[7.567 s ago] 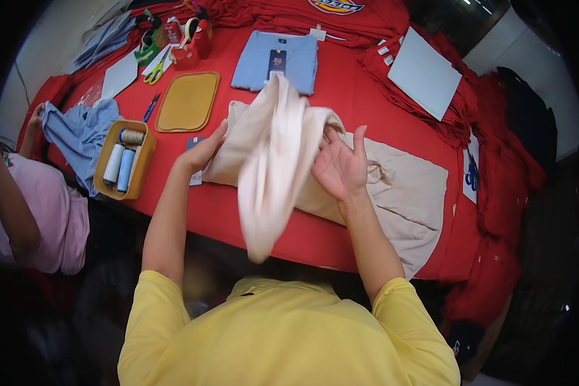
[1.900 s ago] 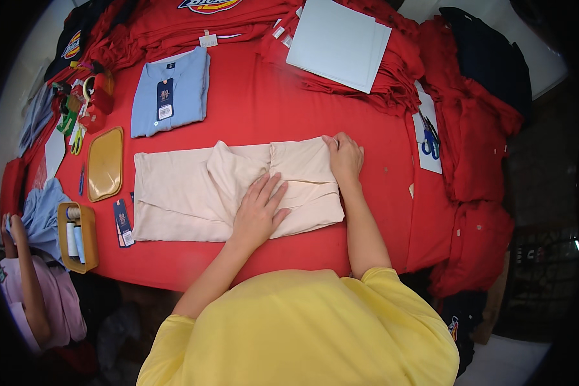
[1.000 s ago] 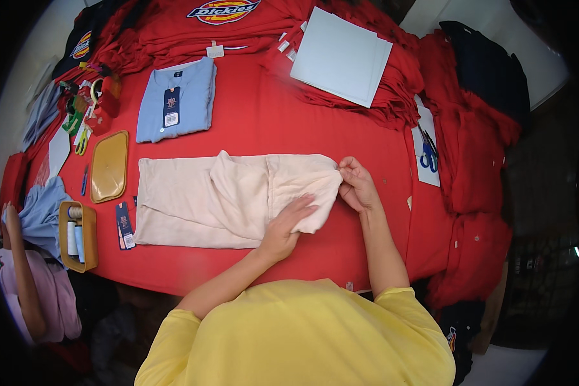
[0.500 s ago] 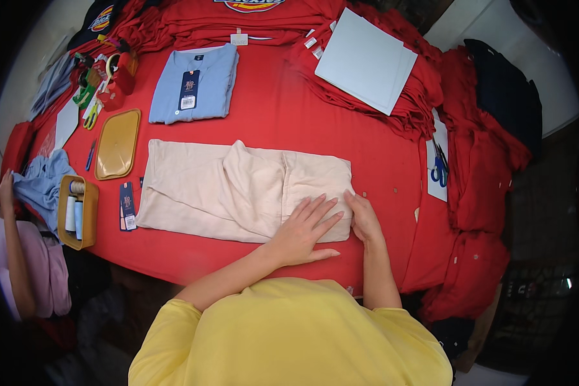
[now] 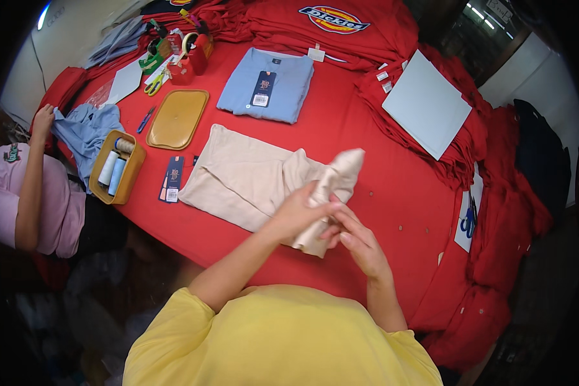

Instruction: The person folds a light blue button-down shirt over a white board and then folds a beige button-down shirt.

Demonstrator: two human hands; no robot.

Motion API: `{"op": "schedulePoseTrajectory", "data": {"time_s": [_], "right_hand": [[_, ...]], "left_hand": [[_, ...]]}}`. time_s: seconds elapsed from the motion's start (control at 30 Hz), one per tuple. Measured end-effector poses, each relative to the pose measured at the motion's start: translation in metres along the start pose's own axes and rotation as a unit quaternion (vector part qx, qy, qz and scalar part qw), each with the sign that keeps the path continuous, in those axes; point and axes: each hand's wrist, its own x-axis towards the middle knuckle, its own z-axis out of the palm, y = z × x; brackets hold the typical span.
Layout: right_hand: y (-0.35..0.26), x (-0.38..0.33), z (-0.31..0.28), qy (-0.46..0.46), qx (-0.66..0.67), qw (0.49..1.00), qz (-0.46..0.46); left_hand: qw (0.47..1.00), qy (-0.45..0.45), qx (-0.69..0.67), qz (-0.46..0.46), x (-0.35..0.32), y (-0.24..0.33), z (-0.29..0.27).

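A beige folded garment (image 5: 251,180) lies slantwise before me on the red-covered table, its right end lifted and bunched. My left hand (image 5: 299,212) grips that raised end, with the thumb and fingers on the cloth. Close beside it, my right hand (image 5: 361,248) has its fingers bent at the near edge of the same fold, and the fingertips of both hands cross there. Part of the right hand's grip is hidden by the cloth and left fingers. Beyond the garment rests a folded light-blue shirt (image 5: 267,83) with a dark hang tag (image 5: 262,89) on it.
At left are dark hang tags (image 5: 172,180), a tan lid (image 5: 177,119), a box of thread spools (image 5: 119,167), blue snips (image 5: 145,120), yellow scissors (image 5: 154,85) and tape dispensers (image 5: 190,61). A co-worker's hand (image 5: 43,120) holds blue cloth. Red garments (image 5: 367,90) with white boards (image 5: 428,106) lie far right.
The garment's right end has risen off the table and bunched up. My left hand has gone from lying flat to gripping it. The whole view has shifted and turned.
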Motion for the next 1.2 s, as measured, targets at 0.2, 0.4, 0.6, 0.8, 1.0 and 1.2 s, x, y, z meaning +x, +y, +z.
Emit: {"op": "schedulePoseTrajectory", "data": {"time_s": [0.2,0.4,0.6,0.8,1.0,1.2], "right_hand": [[0.012,0.019,0.009,0.014,0.034,0.999,-0.013],[0.043,0.012,0.006,0.035,-0.066,0.988,0.136],[0.081,0.039,0.005,0.048,-0.015,0.982,0.180],[0.078,0.076,0.009,0.158,-0.133,0.977,0.057],[0.038,0.054,-0.047,0.256,-0.480,0.839,0.028],[0.075,0.056,-0.038,0.247,-0.720,0.648,0.023]], "left_hand": [[0.974,0.209,0.065,-0.062,-0.001,0.027,-0.154],[0.759,0.327,0.562,0.025,0.000,-0.043,-0.273],[0.852,0.330,0.395,-0.098,-0.001,-0.018,-0.258],[0.890,0.284,0.348,-0.083,-0.012,-0.017,-0.217],[0.926,0.283,0.251,0.009,-0.040,-0.042,-0.103],[0.928,0.175,0.322,0.065,-0.062,-0.066,-0.017]]}}
